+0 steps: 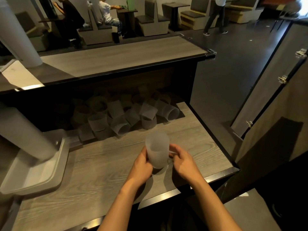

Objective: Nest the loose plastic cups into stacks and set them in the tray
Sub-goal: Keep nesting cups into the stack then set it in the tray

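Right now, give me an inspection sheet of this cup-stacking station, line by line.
Surface: grey wood-grain counter, with a raised shelf behind it.
Job's things: frosted cup stack held upright above the counter; loose cups heaped under the shelf; pale tray at the counter's left end, carrying a tall stack that leans.
Clutter: nothing seen.
Hands: left hand and right hand both grip the held stack.
Cables: nothing seen.
Surroundings: seating booths with people beyond; dark floor on the right.
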A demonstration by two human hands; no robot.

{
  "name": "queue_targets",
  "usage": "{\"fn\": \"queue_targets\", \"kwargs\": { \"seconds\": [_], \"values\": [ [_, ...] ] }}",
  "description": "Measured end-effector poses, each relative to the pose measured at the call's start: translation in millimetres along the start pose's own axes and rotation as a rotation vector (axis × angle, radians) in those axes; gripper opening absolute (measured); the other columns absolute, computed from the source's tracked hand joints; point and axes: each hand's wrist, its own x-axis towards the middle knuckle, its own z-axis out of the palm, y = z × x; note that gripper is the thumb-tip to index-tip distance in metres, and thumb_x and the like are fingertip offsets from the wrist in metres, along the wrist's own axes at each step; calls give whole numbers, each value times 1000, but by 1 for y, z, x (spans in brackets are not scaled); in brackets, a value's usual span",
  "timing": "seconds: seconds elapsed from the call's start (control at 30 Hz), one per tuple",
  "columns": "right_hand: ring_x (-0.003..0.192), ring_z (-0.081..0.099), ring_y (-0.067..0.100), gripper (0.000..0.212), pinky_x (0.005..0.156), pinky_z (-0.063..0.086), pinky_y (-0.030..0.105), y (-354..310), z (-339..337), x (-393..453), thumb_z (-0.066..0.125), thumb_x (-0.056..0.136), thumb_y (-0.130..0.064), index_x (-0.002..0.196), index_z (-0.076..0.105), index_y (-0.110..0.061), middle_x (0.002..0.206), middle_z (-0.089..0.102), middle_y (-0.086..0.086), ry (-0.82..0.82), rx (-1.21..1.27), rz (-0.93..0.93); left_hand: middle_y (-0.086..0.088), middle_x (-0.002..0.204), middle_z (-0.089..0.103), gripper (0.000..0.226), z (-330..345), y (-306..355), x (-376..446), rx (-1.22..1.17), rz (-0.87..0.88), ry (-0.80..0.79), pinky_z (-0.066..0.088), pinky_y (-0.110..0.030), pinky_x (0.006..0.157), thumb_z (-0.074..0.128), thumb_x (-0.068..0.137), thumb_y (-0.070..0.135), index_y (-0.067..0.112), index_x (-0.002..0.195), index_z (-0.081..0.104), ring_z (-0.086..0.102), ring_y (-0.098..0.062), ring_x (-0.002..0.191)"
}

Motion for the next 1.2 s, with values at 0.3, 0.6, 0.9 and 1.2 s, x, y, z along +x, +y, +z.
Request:
{"fn": "queue_targets", "kwargs": {
  "seconds": [0.3,0.6,0.9,1.2],
  "values": [
    [115,59,8,31,91,44,14,15,-16,25,63,98,-13,128,59,-19,122,62,-5,247,-25,-181,15,144,51,60,40,18,47,42,272,58,43,-34,114,54,97,7,47,141,45,47,2,133],
    [111,61,-6,33,94,48,11,41,-40,95,71,94,-23,117,58,-43,115,64,-17,435,19,-419,9,167,0,88,88,13,108,239,322,189,30,-31,115,60,99,19,68,147,4,14,-14,153],
    [138,38,-8,68,106,28,1,40,-42,146,78,89,-35,145,42,-50,153,42,-14,506,34,-465,7,162,-6,105,101,26,148,163,331,236,39,-28,107,72,90,32,83,130,-11,30,-3,135],
    [140,40,4,99,105,37,23,38,-44,175,60,74,-73,159,18,-46,157,40,-12,332,-42,-372,27,159,17,91,97,16,155,174,374,334,31,-36,120,65,96,30,53,155,-1,23,-4,148]
  ]
}}
